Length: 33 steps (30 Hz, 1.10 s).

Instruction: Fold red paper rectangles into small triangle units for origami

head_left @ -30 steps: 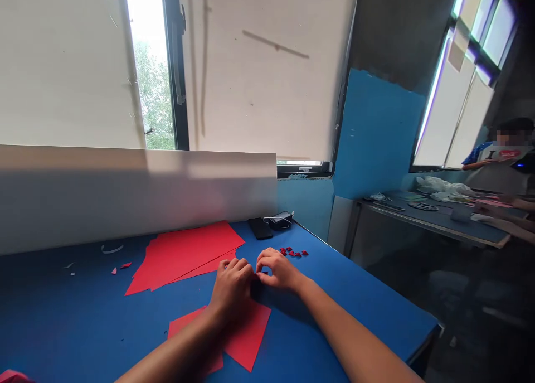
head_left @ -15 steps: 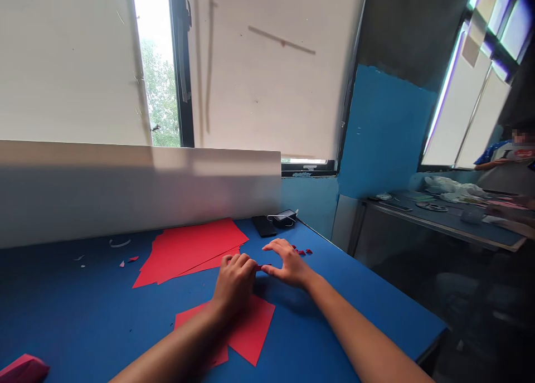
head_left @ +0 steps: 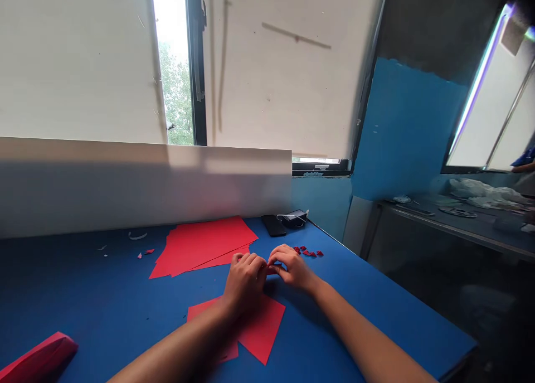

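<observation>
Between my two hands is a small strip of red paper [head_left: 275, 270], mostly covered by the fingers. My left hand [head_left: 246, 276] is closed around its left part. The fingers of my right hand [head_left: 290, 266] pinch its right part, close to the left fingertips. Under my left forearm lie square red sheets [head_left: 264, 330], partly hidden by the arm. Just beyond my hands is a spread stack of larger red sheets [head_left: 209, 241]. Several small folded red paper pieces [head_left: 311, 253] lie to the right of my right hand.
A black phone [head_left: 273, 226] and a dark box with a white cable [head_left: 295, 218] sit at the blue table's [head_left: 355, 316] back edge. Paper scraps [head_left: 149, 252] lie left. A folded pink-red paper object [head_left: 39, 356] is at lower left. Another table [head_left: 418, 218] stands right.
My right fingers have closed in on the red paper strip, where they were spread apart before. The view has turned slightly left, so the scene sits further right.
</observation>
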{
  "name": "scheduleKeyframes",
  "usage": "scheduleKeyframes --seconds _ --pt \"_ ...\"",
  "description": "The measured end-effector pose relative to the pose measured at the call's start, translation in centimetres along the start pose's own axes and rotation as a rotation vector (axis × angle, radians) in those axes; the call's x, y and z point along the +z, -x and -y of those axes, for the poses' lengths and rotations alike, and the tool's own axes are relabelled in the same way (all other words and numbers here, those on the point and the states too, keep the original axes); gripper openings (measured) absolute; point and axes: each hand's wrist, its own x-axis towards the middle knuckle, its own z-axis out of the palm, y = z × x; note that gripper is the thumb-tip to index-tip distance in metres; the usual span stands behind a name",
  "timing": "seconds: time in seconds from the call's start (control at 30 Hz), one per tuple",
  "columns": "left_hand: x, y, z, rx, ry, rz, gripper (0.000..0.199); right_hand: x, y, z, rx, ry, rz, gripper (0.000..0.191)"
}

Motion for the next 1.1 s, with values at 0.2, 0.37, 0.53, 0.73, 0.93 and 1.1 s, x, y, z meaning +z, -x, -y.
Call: scheduleKeyframes --seconds 0.2,0.37,0.53,0.73,0.93,1.1 --pt "-0.2 0.0 -0.2 0.02 0.015 0.021 0.024 -0.1 0.1 0.2 0.009 0.006 0.018 0.013" --pt "-0.1 -0.1 -0.5 0.004 0.024 0.033 0.021 -0.6 0.0 0.1 0.035 0.036 0.029 0.017" --pt "0.0 0.0 -0.5 -0.021 0.028 0.039 0.018 -1.9 0.2 -1.8 0.108 0.081 -0.03 0.021" --pt "0.2 0.1 -0.5 -0.043 0.001 0.035 0.011 -2.8 0.6 -3.0 0.165 0.116 -0.098 0.016" --pt "0.4 0.1 -0.4 -0.013 -0.143 0.029 0.012 -0.8 0.0 -0.3 0.07 0.105 0.004 0.011" --pt "0.5 0.4 -0.1 0.069 -0.146 0.048 0.015 -0.7 0.2 0.1 0.017 0.079 0.052 0.017"
